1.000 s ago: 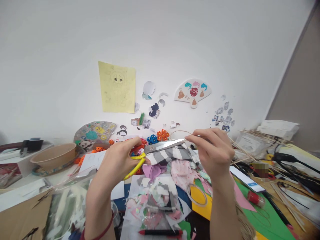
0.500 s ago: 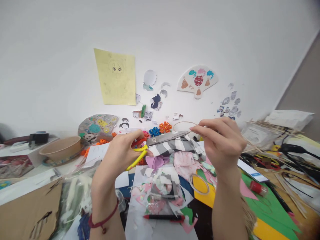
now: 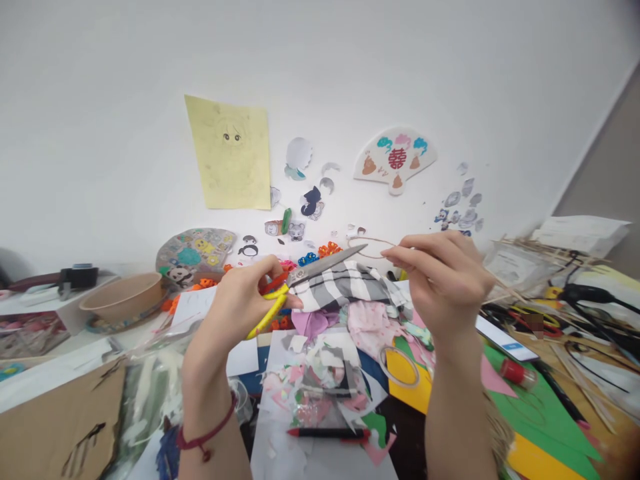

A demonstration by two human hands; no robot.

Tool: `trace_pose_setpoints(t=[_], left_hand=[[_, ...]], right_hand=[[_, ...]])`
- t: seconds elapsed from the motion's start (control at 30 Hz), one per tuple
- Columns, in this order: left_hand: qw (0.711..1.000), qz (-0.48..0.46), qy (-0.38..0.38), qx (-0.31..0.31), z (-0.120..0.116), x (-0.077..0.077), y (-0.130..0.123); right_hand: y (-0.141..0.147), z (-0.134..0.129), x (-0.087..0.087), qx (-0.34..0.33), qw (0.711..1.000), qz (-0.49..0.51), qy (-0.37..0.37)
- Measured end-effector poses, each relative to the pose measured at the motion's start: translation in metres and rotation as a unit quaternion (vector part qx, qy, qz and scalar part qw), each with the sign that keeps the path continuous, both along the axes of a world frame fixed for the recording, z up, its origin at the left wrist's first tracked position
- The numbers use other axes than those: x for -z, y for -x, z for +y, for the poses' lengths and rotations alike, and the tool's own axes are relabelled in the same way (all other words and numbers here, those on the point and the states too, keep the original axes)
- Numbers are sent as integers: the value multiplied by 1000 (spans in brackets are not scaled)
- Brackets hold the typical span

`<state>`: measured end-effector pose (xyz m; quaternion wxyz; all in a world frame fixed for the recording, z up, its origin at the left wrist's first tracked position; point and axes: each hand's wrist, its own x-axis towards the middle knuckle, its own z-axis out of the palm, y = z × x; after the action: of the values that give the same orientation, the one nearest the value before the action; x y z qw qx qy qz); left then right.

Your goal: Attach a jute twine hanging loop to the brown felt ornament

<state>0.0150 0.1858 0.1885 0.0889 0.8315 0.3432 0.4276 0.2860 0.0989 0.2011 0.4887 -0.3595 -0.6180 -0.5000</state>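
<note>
1. Left hand (image 3: 240,297): one, closed about the red and yellow handles of the scissors, a dark cord round its wrist.
2. Scissors (image 3: 325,265): one pair, held above the checked cloth, blades pointing far and to the right, apparently together.
3. Right hand (image 3: 445,280): one, thumb and fingers pinched on the thread.
4. Thread (image 3: 373,239): thin, brownish, looped out leftward from the right fingertips, near the scissor tip (contact between the two cannot be told).
5. Checked cloth (image 3: 350,288): black, white and grey, bunched beyond the paper scraps.
6. Pink cloth (image 3: 370,327): crumpled, on the near side of the checked cloth.
7. Paper scraps (image 3: 285,387): assorted, heaped between the forearms.
8. Pen (image 3: 327,433): black and red, lying nearer than the scraps.
9. Red spool (image 3: 517,373): on green paper (image 3: 545,413), right.
</note>
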Motion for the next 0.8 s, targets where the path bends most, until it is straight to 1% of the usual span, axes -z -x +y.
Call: trace_pose_setpoints(t=[0.1, 0.17, 0.23, 0.27, 0.3, 0.37, 0.4, 0.47, 0.57, 0.63, 0.7, 0.8], left_hand=[[996, -67, 49, 38, 6, 2, -2], [988, -137, 52, 49, 7, 2, -9], [972, -228, 40, 48, 4, 1, -22], [960, -273, 39, 56, 1, 1, -30], [945, -311, 49, 84, -2, 0, -37], [922, -351, 65, 150, -9, -1, -51], [914, -360, 70, 173, -11, -1, -56], [913, -350, 82, 194, -15, -1, -62], [919, -314, 112, 209, -15, -1, -63], [917, -304, 130, 224, -15, -1, -62], [913, -310, 134, 229, -15, -2, -62], [908, -339, 124, 211, -18, -4, -64]], right_hand=[[0, 0, 0, -11, 1000, 4, 7], [2, 0, -1, -27, 999, 8, 25], [6, -1, -1, -53, 997, 11, 58], [8, -1, -1, -69, 994, 14, 78], [10, -1, -1, -86, 991, 18, 102], [14, -1, 0, -126, 979, 30, 157], [16, -1, 1, -148, 971, 38, 187], [19, 1, 1, -188, 953, 59, 232], [22, 5, 2, -229, 936, 87, 252], [22, 8, 2, -250, 925, 107, 264], [23, 9, 2, -274, 909, 134, 285], [24, 7, 3, -306, 877, 184, 322]])
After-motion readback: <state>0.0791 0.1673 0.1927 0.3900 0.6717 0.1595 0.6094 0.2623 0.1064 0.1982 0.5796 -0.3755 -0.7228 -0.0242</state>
